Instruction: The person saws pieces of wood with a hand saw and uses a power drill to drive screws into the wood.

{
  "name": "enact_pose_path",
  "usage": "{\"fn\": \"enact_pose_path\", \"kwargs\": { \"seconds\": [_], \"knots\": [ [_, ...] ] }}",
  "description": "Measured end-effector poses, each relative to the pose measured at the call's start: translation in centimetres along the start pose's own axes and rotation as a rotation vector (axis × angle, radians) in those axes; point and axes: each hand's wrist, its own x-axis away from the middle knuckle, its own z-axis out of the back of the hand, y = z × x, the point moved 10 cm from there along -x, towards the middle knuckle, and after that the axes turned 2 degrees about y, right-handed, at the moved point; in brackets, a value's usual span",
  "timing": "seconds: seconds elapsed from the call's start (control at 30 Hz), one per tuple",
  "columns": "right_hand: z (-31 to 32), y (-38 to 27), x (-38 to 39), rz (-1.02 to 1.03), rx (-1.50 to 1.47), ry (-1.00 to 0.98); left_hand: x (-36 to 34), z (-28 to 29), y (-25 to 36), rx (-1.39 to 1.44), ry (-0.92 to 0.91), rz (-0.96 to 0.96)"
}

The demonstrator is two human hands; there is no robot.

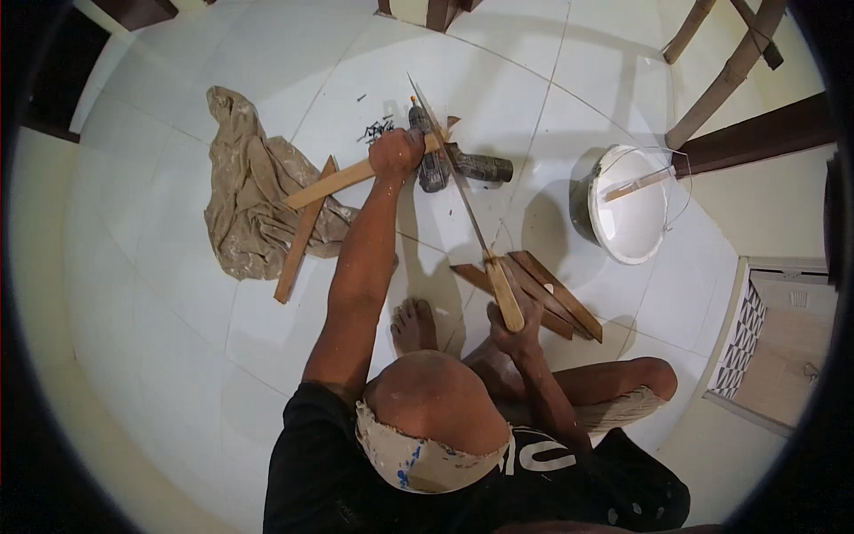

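Observation:
My left hand (397, 153) is closed round a light wooden strip (336, 184), pressing it from above. The strip's right end lies over a dark cordless drill (483, 166) on the floor. In my right hand (519, 331) is the wooden handle of a handsaw (504, 298). Its long thin blade points away from me and crosses the strip near that right end, just right of my left fist. The strip's left end rests over a second, darker wooden strip (302, 240). Whether the teeth have cut into the wood cannot be made out.
A crumpled tan cloth (245, 178) lies at left. Black screws (378, 130) are scattered beyond my left hand. Several brown wood pieces (556, 298) lie beside my right hand. A white-filled bucket (636, 222) with a stick stands at right, near wooden poles (725, 80). My bare foot (414, 327) is close by.

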Motion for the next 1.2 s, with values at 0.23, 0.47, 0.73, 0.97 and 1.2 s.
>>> {"fn": "enact_pose_path", "kwargs": {
  "seconds": [0.23,0.47,0.73,0.97,1.2],
  "knots": [
    [-4.5,4.0,-6.0,-0.091,0.137,-0.116,-0.5,-0.6,2.9,0.052,-0.017,-0.139],
    [0.2,-0.4,1.4,-0.006,0.100,-0.014,-0.2,-0.1,0.0,0.034,-0.034,-0.007],
    [-4.3,1.8,-10.0,-0.192,-0.015,-0.081,-0.7,-1.1,1.7,-0.007,0.012,-0.059],
    [1.0,0.3,1.2,0.034,0.067,-0.001,-0.3,0.2,0.5,0.035,0.005,-0.072],
    [-3.3,1.6,-8.3,-0.033,0.015,0.064,-0.9,-0.1,3.3,0.004,-0.010,-0.145]
  ]
}}
